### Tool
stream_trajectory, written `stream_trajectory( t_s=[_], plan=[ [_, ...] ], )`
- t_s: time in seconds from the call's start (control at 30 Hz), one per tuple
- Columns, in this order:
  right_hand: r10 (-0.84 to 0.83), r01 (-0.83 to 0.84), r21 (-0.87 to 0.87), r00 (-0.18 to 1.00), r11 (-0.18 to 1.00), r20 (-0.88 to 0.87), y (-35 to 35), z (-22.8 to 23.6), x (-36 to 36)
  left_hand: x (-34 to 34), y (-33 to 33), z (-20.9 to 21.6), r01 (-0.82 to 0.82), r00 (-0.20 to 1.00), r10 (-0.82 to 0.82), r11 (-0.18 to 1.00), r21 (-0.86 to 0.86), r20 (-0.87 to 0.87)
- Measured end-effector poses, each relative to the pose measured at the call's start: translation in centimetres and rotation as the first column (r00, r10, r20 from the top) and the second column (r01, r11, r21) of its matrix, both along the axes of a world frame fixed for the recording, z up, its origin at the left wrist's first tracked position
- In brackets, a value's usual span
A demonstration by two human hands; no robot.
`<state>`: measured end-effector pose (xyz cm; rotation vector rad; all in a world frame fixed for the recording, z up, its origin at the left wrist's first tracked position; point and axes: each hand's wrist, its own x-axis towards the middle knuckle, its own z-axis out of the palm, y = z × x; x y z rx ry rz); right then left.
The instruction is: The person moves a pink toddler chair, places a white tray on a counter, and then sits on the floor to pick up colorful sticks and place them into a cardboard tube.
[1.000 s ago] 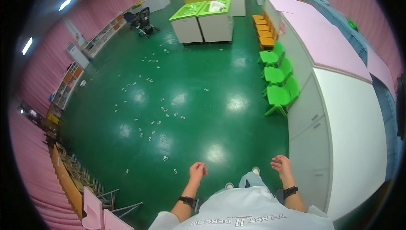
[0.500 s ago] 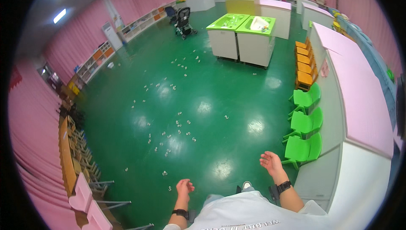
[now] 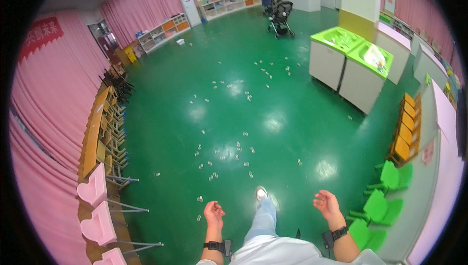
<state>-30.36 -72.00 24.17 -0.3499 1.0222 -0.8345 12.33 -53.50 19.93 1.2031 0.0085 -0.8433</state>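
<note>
My left hand (image 3: 214, 213) hangs in front of me at waist height, open, its fingers loosely bent around nothing. To the right, my right hand (image 3: 328, 206) is also open and empty, with its fingers apart. Both wrists wear dark straps with small black devices. Several small white S-shaped pieces (image 3: 251, 174) lie scattered over the green floor (image 3: 287, 133). A pair of touching pieces (image 3: 200, 199) lies on the floor just beyond my left hand. One of my legs is stretched forward in a white shoe.
Pink high-chair seats (image 3: 100, 223) and stacked wooden chairs (image 3: 108, 133) line the left side. Green chairs (image 3: 390, 204) and wooden chairs (image 3: 403, 128) stand along the right. Green-topped cabinets (image 3: 360, 70), a column (image 3: 360, 2) and a black stroller (image 3: 280, 19) stand farther off.
My view has swung left, so the cabinets, stroller and chairs sit farther right. One foot now reaches forward. Both hands stay empty in front of me.
</note>
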Motion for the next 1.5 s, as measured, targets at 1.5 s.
stream_trajectory(
  t_s=[1.5],
  plan=[
    [0.252,-0.25,0.037,0.967,0.967,-0.046,-115.2,3.2,60.6,53.0,-102.1,4.1,-0.243,0.969,0.241,0.97,-0.03,-0.053]
  ],
)
